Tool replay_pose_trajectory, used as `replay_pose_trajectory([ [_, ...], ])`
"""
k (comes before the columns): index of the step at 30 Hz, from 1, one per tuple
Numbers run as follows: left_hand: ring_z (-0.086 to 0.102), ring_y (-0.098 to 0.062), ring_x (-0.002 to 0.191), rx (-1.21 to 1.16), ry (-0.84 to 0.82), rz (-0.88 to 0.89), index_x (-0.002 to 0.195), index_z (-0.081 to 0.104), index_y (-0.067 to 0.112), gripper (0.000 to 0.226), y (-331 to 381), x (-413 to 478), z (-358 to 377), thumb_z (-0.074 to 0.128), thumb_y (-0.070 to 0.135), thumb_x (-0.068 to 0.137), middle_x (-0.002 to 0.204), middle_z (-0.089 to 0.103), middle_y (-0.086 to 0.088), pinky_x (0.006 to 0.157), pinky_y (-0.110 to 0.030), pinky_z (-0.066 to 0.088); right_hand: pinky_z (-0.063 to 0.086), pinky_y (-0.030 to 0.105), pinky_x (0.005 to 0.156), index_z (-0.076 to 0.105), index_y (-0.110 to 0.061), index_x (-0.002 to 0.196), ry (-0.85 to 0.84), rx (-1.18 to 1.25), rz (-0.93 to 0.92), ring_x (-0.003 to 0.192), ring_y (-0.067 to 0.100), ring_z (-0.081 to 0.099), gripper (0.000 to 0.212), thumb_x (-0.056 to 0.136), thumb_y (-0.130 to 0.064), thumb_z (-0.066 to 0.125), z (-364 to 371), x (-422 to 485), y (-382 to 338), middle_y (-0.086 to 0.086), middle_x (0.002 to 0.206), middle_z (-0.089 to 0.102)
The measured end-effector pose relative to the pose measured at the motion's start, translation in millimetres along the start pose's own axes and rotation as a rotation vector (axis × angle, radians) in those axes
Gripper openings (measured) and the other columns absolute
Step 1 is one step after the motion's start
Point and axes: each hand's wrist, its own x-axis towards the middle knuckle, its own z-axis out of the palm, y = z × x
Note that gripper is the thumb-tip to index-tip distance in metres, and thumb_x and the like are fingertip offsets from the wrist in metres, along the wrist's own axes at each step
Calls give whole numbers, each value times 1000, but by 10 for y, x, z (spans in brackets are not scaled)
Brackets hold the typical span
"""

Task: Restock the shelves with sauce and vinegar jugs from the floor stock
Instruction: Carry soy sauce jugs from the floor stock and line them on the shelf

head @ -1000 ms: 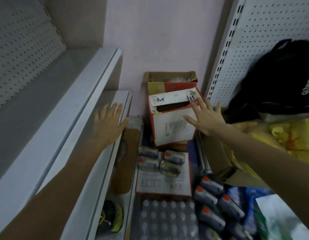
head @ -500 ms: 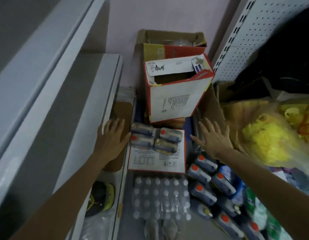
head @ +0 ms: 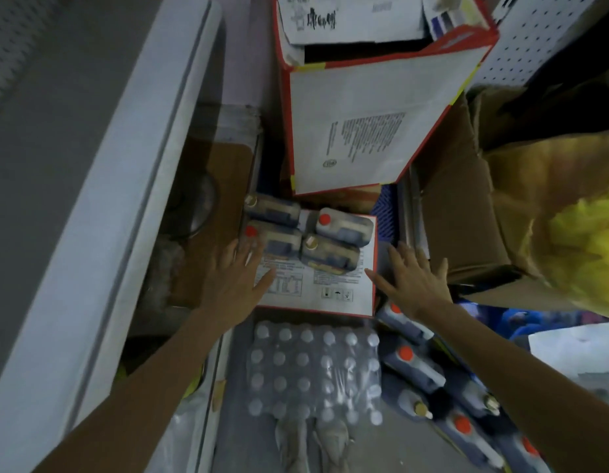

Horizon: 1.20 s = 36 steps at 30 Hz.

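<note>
Four dark plastic sauce jugs (head: 330,256) lie sideways atop a white red-edged cardboard carton (head: 330,297) on the floor, left hand (head: 236,278) and right hand (head: 412,281) flanking it, fingers spread, holding nothing, probably reaching to grab.

Above the four jugs (head: 310,238) you've open room, clear from the top; tall box (head: 357,131) blocks behind; shelf edge (head: 125,233) crowds yr left; cardboard carton (head: 467,216) + floor jugs (head: 412,367) crowd yr right; bottle pack (head: 313,370) fills the near side.

Red-capped dark jugs (head: 344,225) lie on a red-edged white box (head: 330,291).
</note>
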Motion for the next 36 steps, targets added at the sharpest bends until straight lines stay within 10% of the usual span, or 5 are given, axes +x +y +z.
replay_pose_trajectory([
  [8,8,-23,147,-61,-8,-37,152,9,26,96,-109,252,908,-13,73,72,160,11,3,116,-45,12,9,61,113,8,-25,152,-37,128,34,146,26,10,83,86,-73,20,871,446,-149,0,160,10],
  [24,26,-26,142,-197,40,-38,150,24,22,100,-466,673,1983,-10,81,77,153,33,1,114,-50,22,41,54,97,41,-20,140,115,514,-126,123,33,47,60,88,-43,62,1429,1689,-519,9,136,50],
  [36,33,-30,138,-204,-6,-12,149,27,23,90,-579,472,2240,-2,77,83,148,42,-4,112,-50,26,35,53,105,50,-14,127,-18,179,-159,126,38,36,45,90,-38,60,1651,1862,-679,14,133,38],
])
